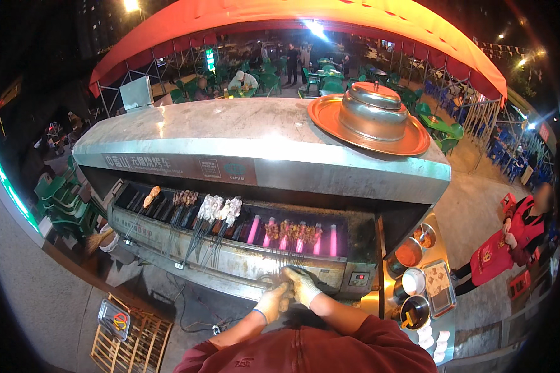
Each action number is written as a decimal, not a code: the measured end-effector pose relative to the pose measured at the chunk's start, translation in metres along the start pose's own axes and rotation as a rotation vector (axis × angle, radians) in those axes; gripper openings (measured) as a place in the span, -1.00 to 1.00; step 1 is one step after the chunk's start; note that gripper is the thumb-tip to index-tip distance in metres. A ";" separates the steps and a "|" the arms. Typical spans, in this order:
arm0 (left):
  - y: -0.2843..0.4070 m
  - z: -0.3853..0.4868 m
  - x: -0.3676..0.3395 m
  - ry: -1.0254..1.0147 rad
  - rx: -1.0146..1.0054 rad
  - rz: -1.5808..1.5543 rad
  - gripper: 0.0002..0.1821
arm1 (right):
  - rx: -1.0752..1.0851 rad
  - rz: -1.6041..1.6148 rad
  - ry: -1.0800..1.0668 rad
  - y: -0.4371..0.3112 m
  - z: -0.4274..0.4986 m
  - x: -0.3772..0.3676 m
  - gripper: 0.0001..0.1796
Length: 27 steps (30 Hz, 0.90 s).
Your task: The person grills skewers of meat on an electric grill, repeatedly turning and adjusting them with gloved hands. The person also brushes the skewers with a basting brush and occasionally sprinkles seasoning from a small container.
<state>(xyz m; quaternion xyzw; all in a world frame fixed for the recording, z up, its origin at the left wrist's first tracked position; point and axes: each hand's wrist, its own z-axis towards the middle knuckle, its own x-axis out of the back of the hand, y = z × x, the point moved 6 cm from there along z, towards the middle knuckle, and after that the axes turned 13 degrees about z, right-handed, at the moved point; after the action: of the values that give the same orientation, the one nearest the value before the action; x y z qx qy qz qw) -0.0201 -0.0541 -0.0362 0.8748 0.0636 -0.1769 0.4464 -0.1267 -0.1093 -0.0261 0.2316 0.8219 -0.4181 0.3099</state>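
My left hand (273,302) and my right hand (302,286), both in work gloves, are closed together around the handle ends of several metal skewers at the grill's front edge. Browned meat pieces on these meat skewers (293,232) lie over glowing pink heating tubes (333,240). Further left on the electric grill (233,269) rest several foil-wrapped skewers (219,208), a bunch of darker meat skewers (185,198) and one pale orange food piece (151,196) on a skewer. My fingers hide the skewers' near ends.
Above the grill juts a metal hood (214,123), carrying a round tray (324,114) with a lidded metal pot (373,116). On the right, a side table holds a red sauce pot (408,252), a dark sauce pot (415,311) and a metal tray (441,298). A person (508,242) stands beyond.
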 end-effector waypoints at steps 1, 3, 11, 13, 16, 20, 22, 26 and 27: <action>0.000 0.008 0.001 0.012 0.008 -0.012 -0.71 | 0.035 0.006 0.026 -0.004 0.004 0.005 -0.81; 0.004 0.019 -0.001 0.037 0.026 -0.037 -0.71 | 0.088 0.029 0.059 -0.010 0.014 0.015 -0.79; 0.004 0.022 0.004 0.111 -0.072 0.130 -0.75 | 0.006 0.000 0.186 -0.013 0.001 0.007 -0.65; 0.001 0.023 -0.003 0.092 -0.068 0.099 -0.79 | 0.109 0.021 0.096 -0.014 0.011 0.022 -0.78; 0.007 0.009 -0.010 0.119 -0.053 0.074 -0.76 | 0.156 -0.038 0.087 -0.013 0.019 0.031 -0.77; 0.012 0.008 -0.011 0.060 -0.041 0.070 -0.70 | 0.034 -0.098 -0.055 -0.016 0.015 0.012 -0.76; 0.009 0.010 -0.011 0.047 -0.031 0.014 -0.69 | 0.049 -0.086 -0.048 -0.015 0.017 0.016 -0.75; 0.003 0.020 -0.001 0.066 -0.057 -0.040 -0.67 | 0.162 -0.121 0.018 -0.015 0.021 0.018 -0.71; 0.004 0.016 -0.002 0.080 -0.058 -0.025 -0.66 | 0.184 -0.149 0.041 -0.015 0.017 0.020 -0.71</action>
<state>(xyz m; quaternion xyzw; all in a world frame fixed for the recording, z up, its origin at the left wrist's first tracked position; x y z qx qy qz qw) -0.0253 -0.0693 -0.0413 0.8672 0.0972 -0.1454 0.4663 -0.1446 -0.1291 -0.0399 0.2056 0.8013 -0.5087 0.2386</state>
